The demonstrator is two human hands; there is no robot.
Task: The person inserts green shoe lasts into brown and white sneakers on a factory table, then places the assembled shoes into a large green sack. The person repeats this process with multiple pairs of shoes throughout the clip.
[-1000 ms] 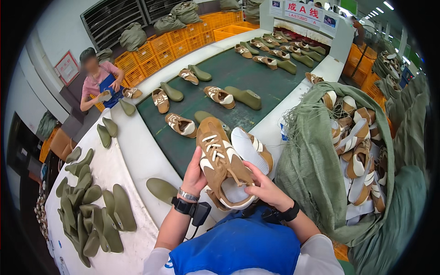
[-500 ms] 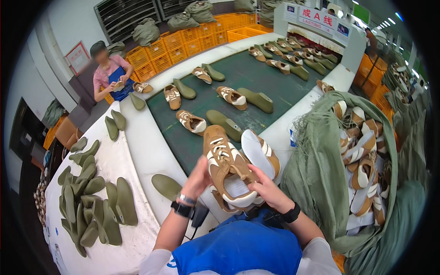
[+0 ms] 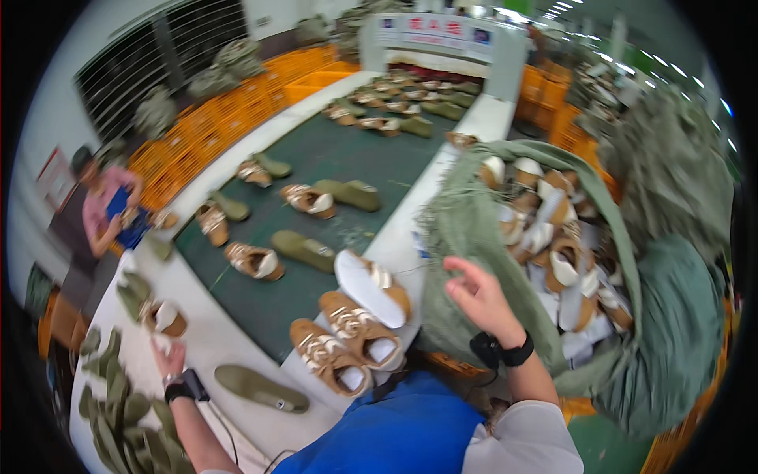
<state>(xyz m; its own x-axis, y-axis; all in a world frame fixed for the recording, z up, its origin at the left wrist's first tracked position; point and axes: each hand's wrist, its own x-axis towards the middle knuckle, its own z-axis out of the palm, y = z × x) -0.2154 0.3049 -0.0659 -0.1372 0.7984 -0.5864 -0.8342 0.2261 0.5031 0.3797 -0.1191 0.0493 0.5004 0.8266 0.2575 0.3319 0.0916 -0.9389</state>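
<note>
At the left, my left hand [image 3: 167, 359] is open, its fingers stretched toward a brown and white sneaker [image 3: 164, 317] on the white table; a small gap seems to separate them. My right hand [image 3: 478, 296] is open, with fingers apart and nothing in it, above the edge of a green woven sack [image 3: 450, 261]. Right in front of me, two brown sneakers [image 3: 347, 336] stand upright side by side. Against them leans another sneaker [image 3: 373, 288], its pale sole showing. An olive shoe last [image 3: 260, 387] lies to their left.
Sneakers and olive lasts sit on the green conveyor belt [image 3: 316, 146]. Several lasts [image 3: 118, 403] are heaped at the left. The sack at the right is full of sneakers [image 3: 560, 261]. Orange crates [image 3: 213, 122] line the wall, where another person [image 3: 110, 201] handles a shoe.
Both hands have let go of the sneaker held before me and moved apart, left and right. A sneaker now stands by the left-hand lasts. The view has swung right.
</note>
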